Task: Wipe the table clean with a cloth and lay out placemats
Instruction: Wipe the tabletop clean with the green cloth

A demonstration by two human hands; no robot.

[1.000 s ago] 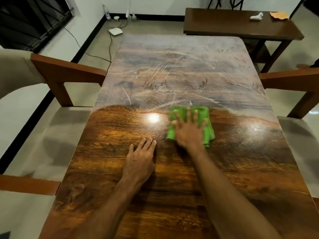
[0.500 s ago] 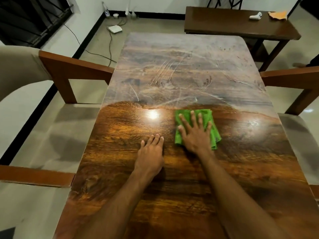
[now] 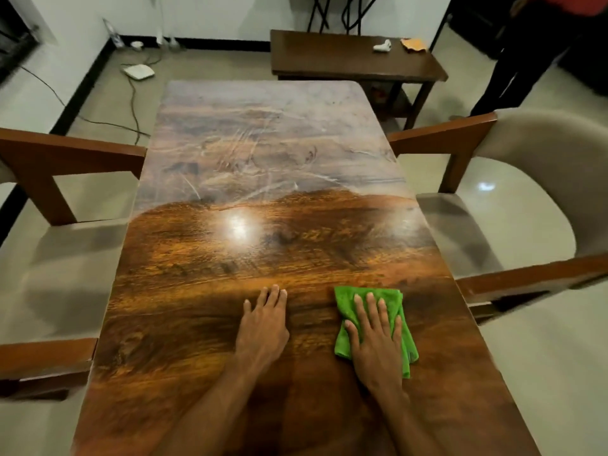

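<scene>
You were mid-wipe: right grip (image 3: 378, 340) flat, fingers straight, pressing the green cloth (image 3: 343, 301) on the near-right counter (image 3: 230, 274), left grip (image 3: 263, 334) flat and empty beside it. Far half looked hazy, so probably reach up there next

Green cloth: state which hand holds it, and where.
No grip: the right hand presses flat on the middle of the folded green cloth, fingers straight. The left hand rests on the glossy wooden table.

Head view, steeply down over table (image 3: 263, 251)
</scene>
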